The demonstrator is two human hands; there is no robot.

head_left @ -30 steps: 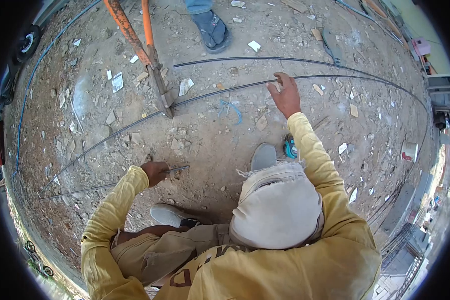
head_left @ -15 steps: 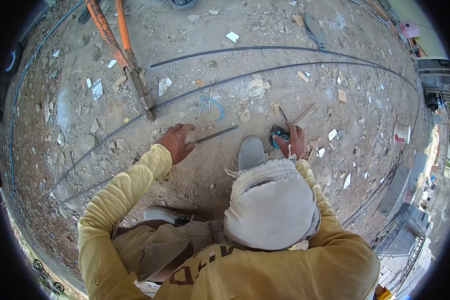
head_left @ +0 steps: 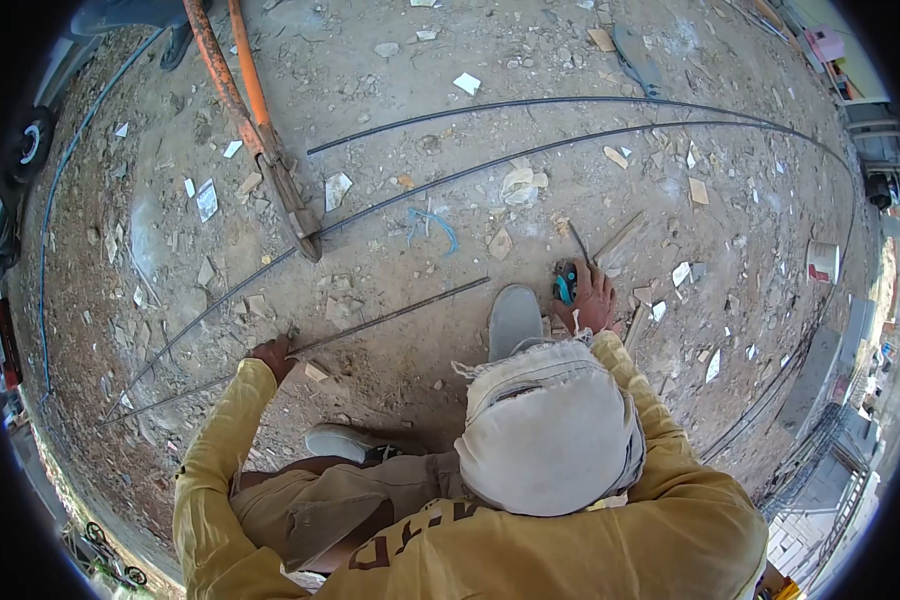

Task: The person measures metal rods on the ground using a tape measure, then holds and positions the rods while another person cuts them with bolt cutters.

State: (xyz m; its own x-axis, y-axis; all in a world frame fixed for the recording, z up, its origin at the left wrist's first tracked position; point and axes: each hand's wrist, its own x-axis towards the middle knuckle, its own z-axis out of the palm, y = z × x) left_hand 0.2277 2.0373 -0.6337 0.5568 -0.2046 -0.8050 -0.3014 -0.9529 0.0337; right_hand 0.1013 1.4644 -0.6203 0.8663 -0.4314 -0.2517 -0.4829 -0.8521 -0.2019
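My left hand (head_left: 273, 357) is closed on a thin dark rod (head_left: 395, 314), whose near end points right toward my shoe. With its fingers wrapped round a teal and black tape measure (head_left: 565, 283), my right hand (head_left: 592, 302) rests low over the ground, right of that shoe. Ahead lies a long curved bar (head_left: 450, 180), with the jaws of orange-handled bolt cutters (head_left: 297, 217) at it. Beyond it is a second bar end (head_left: 420, 118). Whether the jaws grip the bar is hard to tell.
A person's shoe (head_left: 177, 47) shows at the upper left beside a blue hose (head_left: 62, 178). A blue string (head_left: 435, 228), tile shards and stones lie on the dirt. A white bucket (head_left: 822, 262) and a concrete block (head_left: 810, 380) stand at the right.
My left hand has moved out left and back along the rod. My right hand has left the long bar and come down to the tape measure. The other person's foot has moved left.
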